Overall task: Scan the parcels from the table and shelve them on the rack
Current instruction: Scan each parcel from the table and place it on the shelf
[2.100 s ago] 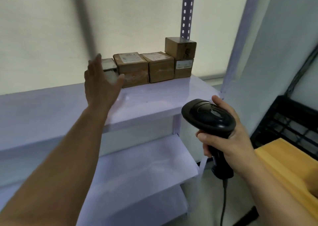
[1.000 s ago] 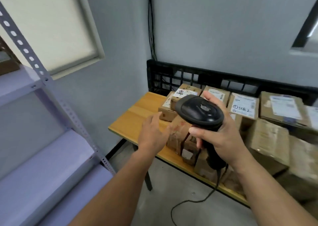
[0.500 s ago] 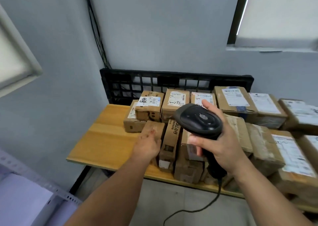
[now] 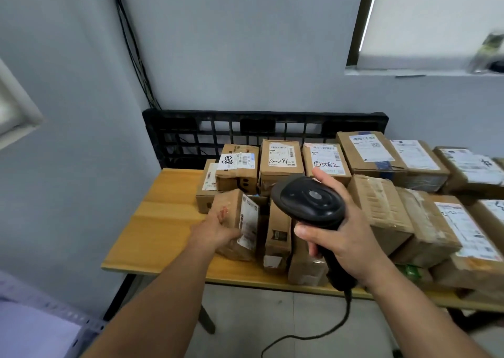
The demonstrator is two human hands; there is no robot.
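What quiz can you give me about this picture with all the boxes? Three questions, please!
1. True or false: the right hand holds a black scanner.
2. What does the left hand grip? A) a small brown parcel B) a cup C) a pen
3. Fill in: the other parcels lie on a wooden ____.
Key: 1 true; 2 A; 3 table.
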